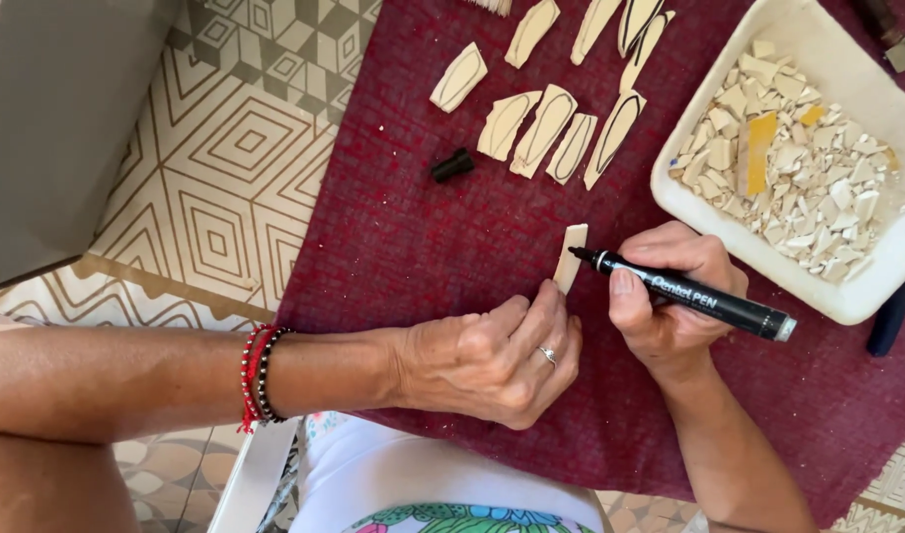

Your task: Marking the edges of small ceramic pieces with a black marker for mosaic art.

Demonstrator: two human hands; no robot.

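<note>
My left hand [492, 355] pins a small cream tile piece [571, 257] against the dark red cloth [423, 237] with its fingertips. My right hand [669, 296] holds a black marker pen [689, 293], its tip touching the upper edge of that piece. The pen's black cap [453, 165] lies on the cloth to the upper left. Above it lie several cream pieces [546, 128] with dark outlines drawn on them.
A white square tray [689, 212] full of broken cream shards, with one yellow strip, sits at the upper right. A dark tool handle [892, 316] lies by its lower right corner. Patterned floor tiles [225, 178] and a grey box [57, 128] are to the left.
</note>
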